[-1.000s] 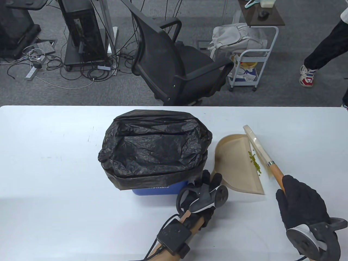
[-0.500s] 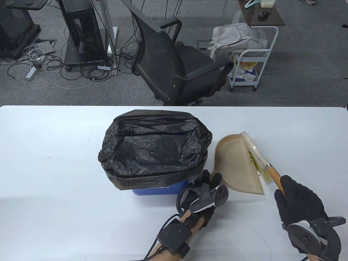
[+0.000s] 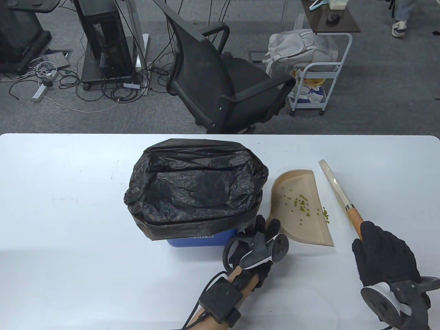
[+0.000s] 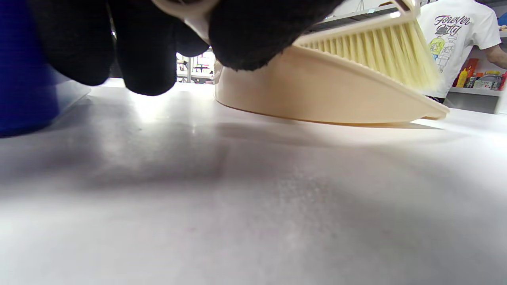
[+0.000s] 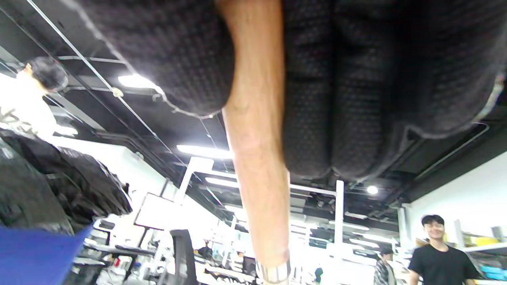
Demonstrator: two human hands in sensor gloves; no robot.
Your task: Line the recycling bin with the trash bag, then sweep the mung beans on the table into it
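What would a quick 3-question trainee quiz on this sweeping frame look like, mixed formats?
1. True or false: the black plastic trash bag already lines the blue recycling bin.
2. Where are most of the green mung beans? A) inside the bag B) on the beige plastic dustpan C) on the floor
3. Fill in: the right hand grips the wooden handle of the ____.

Key
1. True: the bag is folded over the rim.
2. B; a few lie at the dustpan's right edge.
3. Brush, the cream-bristled hand brush. The left hand holds the dustpan's near end.
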